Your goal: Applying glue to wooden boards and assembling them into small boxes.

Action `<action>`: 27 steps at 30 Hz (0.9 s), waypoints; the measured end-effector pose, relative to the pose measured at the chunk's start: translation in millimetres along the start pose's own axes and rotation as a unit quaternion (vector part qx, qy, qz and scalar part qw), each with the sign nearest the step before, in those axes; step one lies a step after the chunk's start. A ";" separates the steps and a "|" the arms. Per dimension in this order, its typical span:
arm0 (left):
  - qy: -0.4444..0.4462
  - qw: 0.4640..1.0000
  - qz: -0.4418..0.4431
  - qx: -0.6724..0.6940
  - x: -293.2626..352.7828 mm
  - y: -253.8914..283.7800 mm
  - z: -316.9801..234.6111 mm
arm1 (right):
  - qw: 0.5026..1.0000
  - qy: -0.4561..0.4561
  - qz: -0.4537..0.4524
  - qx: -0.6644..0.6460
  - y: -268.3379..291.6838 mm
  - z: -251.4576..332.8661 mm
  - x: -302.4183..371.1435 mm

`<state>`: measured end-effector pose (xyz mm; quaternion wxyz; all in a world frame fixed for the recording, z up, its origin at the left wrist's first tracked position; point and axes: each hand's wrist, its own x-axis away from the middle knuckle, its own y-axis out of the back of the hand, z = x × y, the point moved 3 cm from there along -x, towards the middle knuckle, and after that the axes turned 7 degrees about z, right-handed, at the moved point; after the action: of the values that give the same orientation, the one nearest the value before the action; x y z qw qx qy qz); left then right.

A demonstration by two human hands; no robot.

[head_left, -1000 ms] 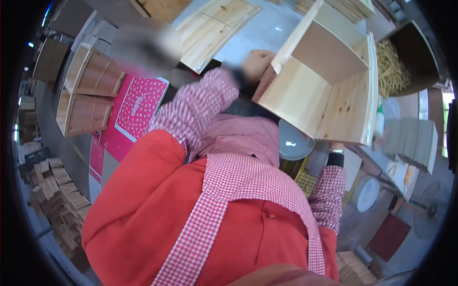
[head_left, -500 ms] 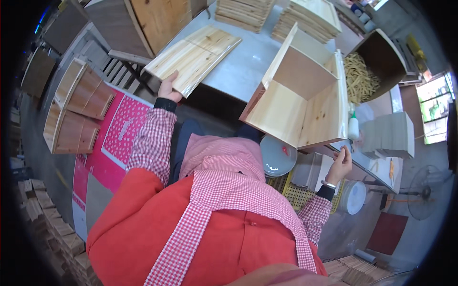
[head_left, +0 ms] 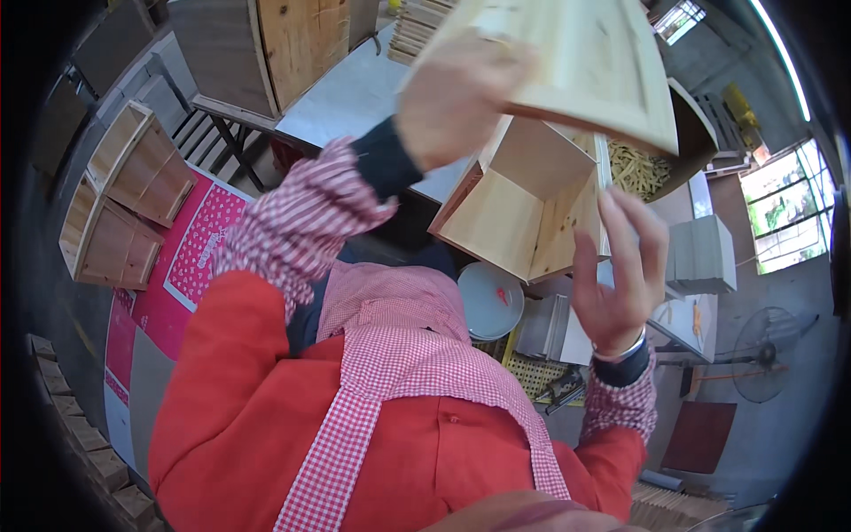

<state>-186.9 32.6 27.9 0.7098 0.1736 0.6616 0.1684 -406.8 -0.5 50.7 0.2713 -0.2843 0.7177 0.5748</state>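
Note:
My left hand (head_left: 461,99) is raised at the upper middle, its fingers closed on the edge of a pale wooden panel (head_left: 596,66). That panel, somewhat blurred, is lifted tilted above an open-fronted wooden box (head_left: 495,220) on the table and hides the box's top. Close to the box's right side, my right hand (head_left: 620,270) is up with fingers spread and nothing in it.
Behind the box stands a bin of wood strips (head_left: 638,170). To its right is a stack of grey boards (head_left: 698,255). A round basin (head_left: 490,301) sits below the box. Wooden crates (head_left: 124,199) lie at left, and a fan (head_left: 769,355) stands at right.
My left hand has lifted the wooden panel off the table's left part and carried it right, over the box. My right hand has risen beside the box, and its fingers have spread.

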 end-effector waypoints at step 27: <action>0.236 0.816 0.144 0.508 102.7 -67.7 -8.5 | 0.938 -0.067 0.290 0.177 -65.0 -76.7 34.7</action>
<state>-187.8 21.2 -94.8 0.3103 0.5576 0.7679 -0.0560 -388.8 -90.4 -3.0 0.1857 0.0279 0.8393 0.5102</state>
